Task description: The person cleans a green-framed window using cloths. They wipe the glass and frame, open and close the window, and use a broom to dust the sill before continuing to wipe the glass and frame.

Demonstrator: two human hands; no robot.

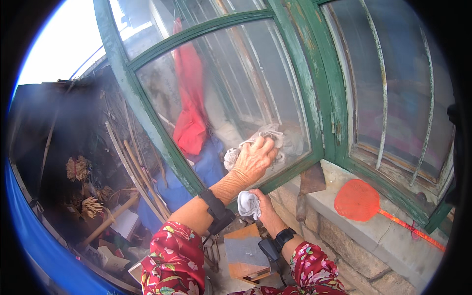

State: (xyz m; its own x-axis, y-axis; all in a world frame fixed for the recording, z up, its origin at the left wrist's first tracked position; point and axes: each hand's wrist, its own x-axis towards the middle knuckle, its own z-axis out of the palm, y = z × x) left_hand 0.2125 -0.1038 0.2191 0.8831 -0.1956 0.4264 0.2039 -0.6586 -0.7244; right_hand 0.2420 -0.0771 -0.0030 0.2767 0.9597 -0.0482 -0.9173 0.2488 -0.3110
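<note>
My left hand [256, 158] presses a crumpled pale cloth [271, 132] flat against the lower glass pane [236, 84] of a green wooden window sash [147, 103], close to its bottom right corner. Part of the bunched cloth sticks out left of the fingers. Lower down, below the sash's bottom rail, my right hand [267, 208] grips a balled white cloth [249, 204]. The sash stands swung out from the frame on hinges. Through the hazy glass a hanging red cloth [190, 110] and a blue cloth or sheet [212, 162] show.
An orange fly swatter [357, 200] and a rusty-bladed tool with a handle [312, 179] lie on the stone sill [394, 236]. Barred windows [398, 92] stand right. Below are a wooden box [245, 250], leaning sticks [134, 173], a cardboard box [110, 260] and clutter at left.
</note>
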